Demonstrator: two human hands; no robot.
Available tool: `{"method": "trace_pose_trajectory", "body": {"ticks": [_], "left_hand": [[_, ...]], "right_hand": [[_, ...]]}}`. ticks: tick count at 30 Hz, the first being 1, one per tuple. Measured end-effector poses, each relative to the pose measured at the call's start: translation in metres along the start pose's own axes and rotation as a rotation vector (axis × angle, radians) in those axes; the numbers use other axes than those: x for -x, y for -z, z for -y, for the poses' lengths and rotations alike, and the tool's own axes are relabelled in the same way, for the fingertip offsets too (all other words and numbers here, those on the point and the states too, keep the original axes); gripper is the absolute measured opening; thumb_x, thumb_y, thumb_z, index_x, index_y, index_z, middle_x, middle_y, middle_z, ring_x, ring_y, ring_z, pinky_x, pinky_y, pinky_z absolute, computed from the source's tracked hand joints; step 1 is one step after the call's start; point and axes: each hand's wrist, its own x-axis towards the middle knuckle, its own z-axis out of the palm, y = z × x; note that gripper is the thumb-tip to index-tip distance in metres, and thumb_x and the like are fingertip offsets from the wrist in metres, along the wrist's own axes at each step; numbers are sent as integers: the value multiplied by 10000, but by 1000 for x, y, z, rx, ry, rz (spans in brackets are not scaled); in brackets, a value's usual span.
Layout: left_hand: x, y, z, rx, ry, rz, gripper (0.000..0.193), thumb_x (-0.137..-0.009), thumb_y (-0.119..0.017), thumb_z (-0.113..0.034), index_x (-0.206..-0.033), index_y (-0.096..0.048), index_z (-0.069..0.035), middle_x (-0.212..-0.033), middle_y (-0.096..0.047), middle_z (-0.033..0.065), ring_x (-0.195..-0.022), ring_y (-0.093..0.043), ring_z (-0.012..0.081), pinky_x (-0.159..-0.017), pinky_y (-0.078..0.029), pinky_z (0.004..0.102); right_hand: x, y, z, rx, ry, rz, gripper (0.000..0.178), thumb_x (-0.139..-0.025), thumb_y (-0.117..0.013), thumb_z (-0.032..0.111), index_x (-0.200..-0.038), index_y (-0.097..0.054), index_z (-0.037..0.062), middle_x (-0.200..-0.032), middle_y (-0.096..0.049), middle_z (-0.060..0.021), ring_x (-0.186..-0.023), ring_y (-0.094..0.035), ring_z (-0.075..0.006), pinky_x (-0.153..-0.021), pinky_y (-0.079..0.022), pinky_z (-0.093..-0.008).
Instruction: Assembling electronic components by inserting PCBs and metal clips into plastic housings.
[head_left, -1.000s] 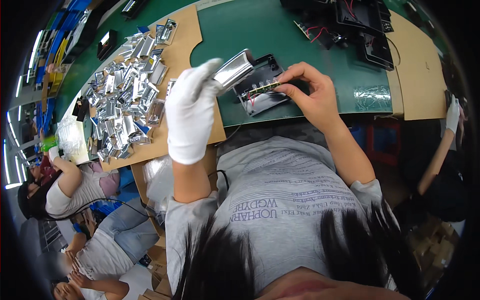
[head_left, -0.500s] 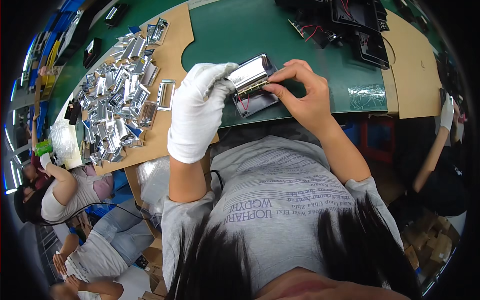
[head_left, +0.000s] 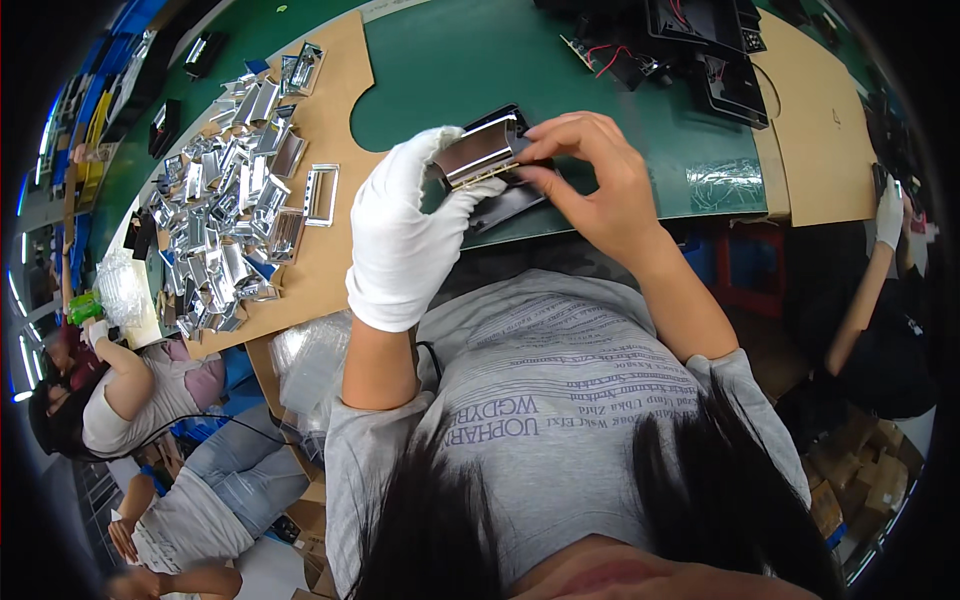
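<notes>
A shiny curved metal reflector (head_left: 476,156) is held between my two hands above the near edge of the green table. Along its lower edge runs a narrow circuit board strip (head_left: 494,178). My left hand (head_left: 402,228), in a white glove, grips the left end, with its thumb under the strip. At the right end, the thumb and fingers of my bare right hand (head_left: 598,182) are closed in a pinch; the exact contact is partly hidden by the fingers. Directly beneath lies a black plastic housing (head_left: 506,204), mostly covered by the reflector and my hands.
To the left, a heap of silvery reflectors (head_left: 225,190) covers a brown cardboard sheet (head_left: 340,90); one metal frame (head_left: 321,195) lies apart from it. Black housings with red wires (head_left: 700,60) are stacked at the far right. Co-workers sit on both sides.
The reflector has tipped, so its curved face shows differently. My left thumb has come under its lower edge, and the red wire that hung below is out of sight.
</notes>
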Motion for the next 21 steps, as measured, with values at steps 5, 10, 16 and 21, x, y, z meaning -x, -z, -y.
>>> {"method": "trace_pose_trajectory", "body": {"ticks": [5,10,16,21], "left_hand": [[0,-4,6,-113,-19,-75,482,-713,-873,-90,-1152,-682,-32,-1006,-742,84,-821,-684,232,-775,-552,328],[-6,-13,3,19,118,-7,524,-698,-908,-38,-1168,-680,-3,-1055,-754,103,-907,-694,205,-847,-546,298],[-8,-15,6,11,157,36,513,-703,-904,-40,-1163,-679,-4,-1049,-754,96,-914,-693,199,-855,-542,295],[-6,-13,7,57,168,-1,499,-705,-904,-48,-1151,-684,-3,-1046,-754,92,-914,-692,197,-856,-539,292]], "right_hand": [[10,5,-10,84,128,-26,243,-780,-788,-39,-954,-653,62,-1018,-729,-60,-987,-666,-204,-892,-525,-316],[9,-5,-10,-18,4,-101,188,-789,-788,69,-949,-692,91,-979,-696,-9,-924,-612,-188,-852,-487,-310],[12,-4,-9,-147,-149,-21,209,-795,-780,69,-991,-713,97,-1033,-685,-32,-958,-605,-209,-857,-487,-311],[6,-4,-5,96,15,-73,188,-810,-775,77,-993,-733,81,-1079,-673,-37,-960,-600,-213,-855,-483,-302]]}}
